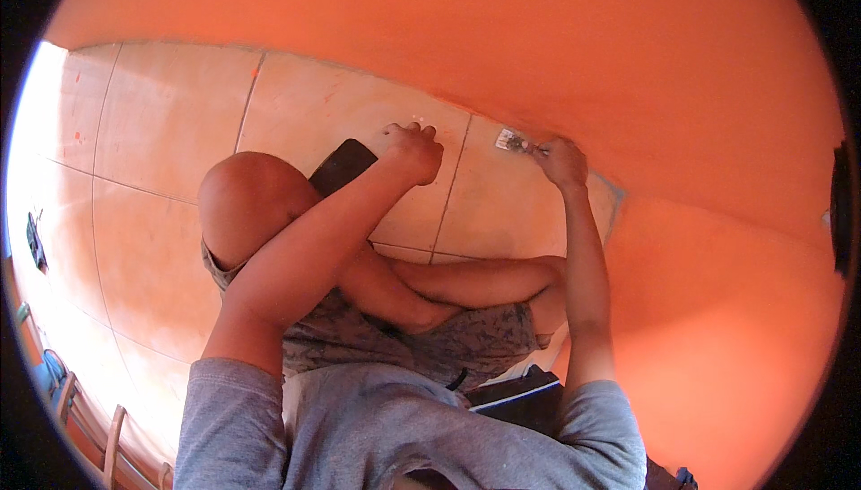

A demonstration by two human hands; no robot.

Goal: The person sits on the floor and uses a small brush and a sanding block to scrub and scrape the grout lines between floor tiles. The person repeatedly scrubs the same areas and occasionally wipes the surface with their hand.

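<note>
My right hand (563, 164) is closed around a small flat scraper-like tool (511, 140) with a whitish, dark-stained end. Its end points left, low along the foot of the orange wall (502, 33); its exact kind is unclear. My left hand (415, 153) is over the floor tiles, left of the tool and apart from it. The fingers there are bent inward, and what they hold, if anything, is hidden. Small pale bits (418, 120) show just beyond those fingers.
Tiled floor (161, 131) with dark joints stretches left, meeting the wall along a curved line. A second wall face (717, 311) stands close on my right. My bent knee (256, 199) and a dark sole-like object (345, 165) are beside my left forearm. Wooden bars (114, 445) stand lower left.
</note>
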